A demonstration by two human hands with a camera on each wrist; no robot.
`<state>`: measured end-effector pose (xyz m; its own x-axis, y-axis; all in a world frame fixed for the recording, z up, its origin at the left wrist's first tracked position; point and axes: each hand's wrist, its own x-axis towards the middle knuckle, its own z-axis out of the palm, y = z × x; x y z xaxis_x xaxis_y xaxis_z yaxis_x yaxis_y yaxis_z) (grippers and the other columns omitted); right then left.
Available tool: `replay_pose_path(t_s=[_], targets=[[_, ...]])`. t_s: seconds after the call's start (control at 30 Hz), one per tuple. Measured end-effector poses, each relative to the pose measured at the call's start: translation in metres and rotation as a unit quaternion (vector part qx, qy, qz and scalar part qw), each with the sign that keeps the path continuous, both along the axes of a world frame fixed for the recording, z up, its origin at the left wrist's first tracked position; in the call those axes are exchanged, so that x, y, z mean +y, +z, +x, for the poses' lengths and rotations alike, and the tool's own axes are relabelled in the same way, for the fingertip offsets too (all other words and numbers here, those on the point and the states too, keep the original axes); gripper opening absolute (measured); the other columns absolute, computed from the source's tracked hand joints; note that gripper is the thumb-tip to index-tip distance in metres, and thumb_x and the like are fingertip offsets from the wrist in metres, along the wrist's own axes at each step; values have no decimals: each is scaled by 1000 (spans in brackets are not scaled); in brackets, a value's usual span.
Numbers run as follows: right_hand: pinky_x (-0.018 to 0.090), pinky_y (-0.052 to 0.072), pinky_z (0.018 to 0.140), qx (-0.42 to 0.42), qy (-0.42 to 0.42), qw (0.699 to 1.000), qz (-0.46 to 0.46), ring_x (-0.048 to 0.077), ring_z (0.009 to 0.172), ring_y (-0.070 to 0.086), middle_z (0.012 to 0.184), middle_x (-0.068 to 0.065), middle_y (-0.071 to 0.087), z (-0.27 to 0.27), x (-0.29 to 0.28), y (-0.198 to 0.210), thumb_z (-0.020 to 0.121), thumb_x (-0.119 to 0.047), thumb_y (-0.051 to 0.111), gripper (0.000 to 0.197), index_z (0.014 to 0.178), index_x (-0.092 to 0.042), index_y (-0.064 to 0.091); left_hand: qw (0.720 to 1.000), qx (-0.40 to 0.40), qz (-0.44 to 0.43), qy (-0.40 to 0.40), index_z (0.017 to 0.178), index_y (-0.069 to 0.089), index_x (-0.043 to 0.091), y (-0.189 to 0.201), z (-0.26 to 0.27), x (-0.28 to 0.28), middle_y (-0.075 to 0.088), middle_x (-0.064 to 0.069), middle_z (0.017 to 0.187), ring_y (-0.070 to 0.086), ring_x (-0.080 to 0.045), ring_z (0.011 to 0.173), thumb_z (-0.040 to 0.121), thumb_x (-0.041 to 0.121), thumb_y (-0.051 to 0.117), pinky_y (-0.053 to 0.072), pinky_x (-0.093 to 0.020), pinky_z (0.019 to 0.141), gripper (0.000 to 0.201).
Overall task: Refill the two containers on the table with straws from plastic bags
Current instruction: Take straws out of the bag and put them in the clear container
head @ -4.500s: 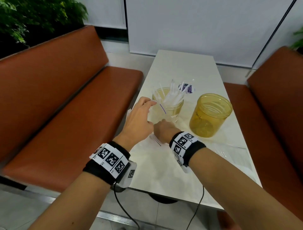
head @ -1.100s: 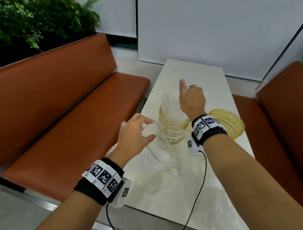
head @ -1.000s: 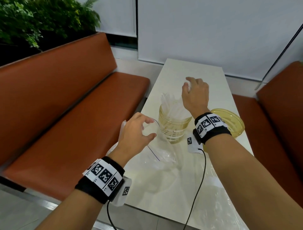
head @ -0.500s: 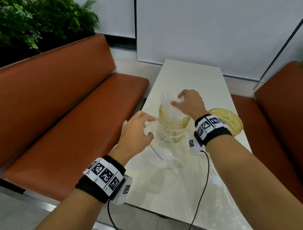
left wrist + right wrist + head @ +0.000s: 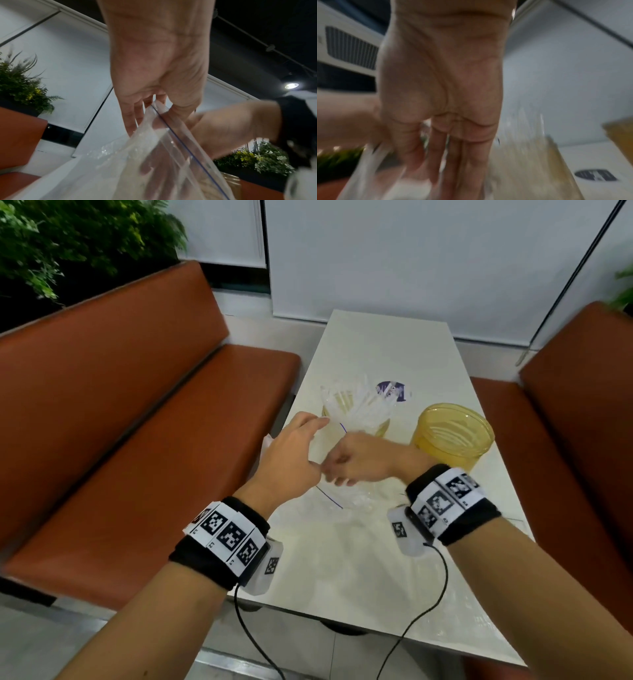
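Observation:
A clear zip bag (image 5: 346,503) with a blue seal line lies on the white table (image 5: 387,344). My left hand (image 5: 320,446) pinches its rim and holds the mouth up. In the left wrist view the left fingers (image 5: 135,119) grip the bag (image 5: 154,162) at the seal. My right hand (image 5: 334,474) reaches into the mouth with fingers fairly straight; the right wrist view is blurred and shows the fingers (image 5: 453,155) amid the plastic. Just behind, an amber container (image 5: 382,428) holds several wrapped straws (image 5: 356,405). A second amber container (image 5: 452,436) stands to its right with nothing visible inside.
Orange bench seats (image 5: 154,440) flank the table on both sides. A round dark sticker (image 5: 390,390) sits on the tabletop behind the containers. More clear plastic (image 5: 486,621) lies at the near right corner. Wrist cables hang over the near edge.
My right hand has come back from the top of the straw-filled container and dropped into the bag's mouth. The left hand has kept its hold on the bag's rim.

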<state>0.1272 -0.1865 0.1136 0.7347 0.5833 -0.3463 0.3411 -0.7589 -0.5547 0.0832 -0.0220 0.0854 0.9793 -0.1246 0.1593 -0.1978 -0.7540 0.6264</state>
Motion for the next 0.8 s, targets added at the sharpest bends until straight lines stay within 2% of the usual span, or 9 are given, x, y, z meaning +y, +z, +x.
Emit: replay_pose_path(t_s=[0.03,0.07,0.13,0.2,0.33,0.47,0.63,0.73,0.8], targets=[[32,53,94,-23,12,998,-49,20,105,68,115,5,72,-2,6,-16,99,-24,56,28,119,-12,71,1000,-6,-4,-6,144,50,20,0,-1,-3,45,13,136,58,-16,113,72,11,64,50,-42,96,74],[32,49,96,-60,8,994,-94,22,113,63,125,4,67,-4,11,-31,100,-27,52,32,128,-17,66,1000,-11,-10,-13,144,50,17,0,-2,-6,46,10,138,57,-16,116,76,7,67,50,-32,91,71],[34,48,92,-105,-20,980,-169,28,115,60,131,6,61,-7,18,-54,102,-32,46,36,134,-19,58,1000,-15,-14,-21,145,49,14,0,-5,-11,46,6,141,56,-15,117,77,-5,66,46,-23,82,73],[37,48,88,-111,-27,964,-240,32,113,61,127,12,60,-11,23,-65,104,-27,40,35,130,-10,57,999,-21,-17,-23,145,49,14,-2,-7,-15,45,7,140,56,-15,115,73,-10,62,48,-24,80,76],[40,44,99,-114,-30,958,-263,33,117,59,128,14,61,-16,30,-73,106,-18,36,34,131,-5,55,999,-23,-22,-21,144,49,15,-11,-8,-19,43,9,140,56,-16,113,71,-13,57,54,-32,86,79],[40,44,102,-120,-17,955,-271,35,121,57,131,16,59,-20,32,-74,105,-10,35,32,131,-1,52,999,-27,-45,-10,144,49,15,-16,-11,-18,44,9,139,54,-13,114,73,-12,55,46,-21,80,76],[39,50,84,-153,30,957,-246,35,107,61,122,16,58,-24,21,-79,99,-6,47,30,130,-3,49,998,-22,-46,-26,145,47,17,-14,-15,-16,43,9,139,54,-11,113,80,-10,55,47,-20,76,71],[37,48,76,-185,31,954,-233,33,100,63,117,13,57,-21,14,-75,102,-14,45,26,126,-6,52,999,-20,-36,-32,145,47,16,-16,-18,-14,44,7,139,54,-11,114,80,-8,58,51,-26,85,69],[36,46,74,-193,32,948,-249,32,101,62,118,13,58,-18,10,-67,104,-19,44,28,129,-7,52,999,-11,-29,-33,145,47,17,-19,-19,-12,43,8,138,54,-12,116,79,-5,63,49,-27,90,71]])
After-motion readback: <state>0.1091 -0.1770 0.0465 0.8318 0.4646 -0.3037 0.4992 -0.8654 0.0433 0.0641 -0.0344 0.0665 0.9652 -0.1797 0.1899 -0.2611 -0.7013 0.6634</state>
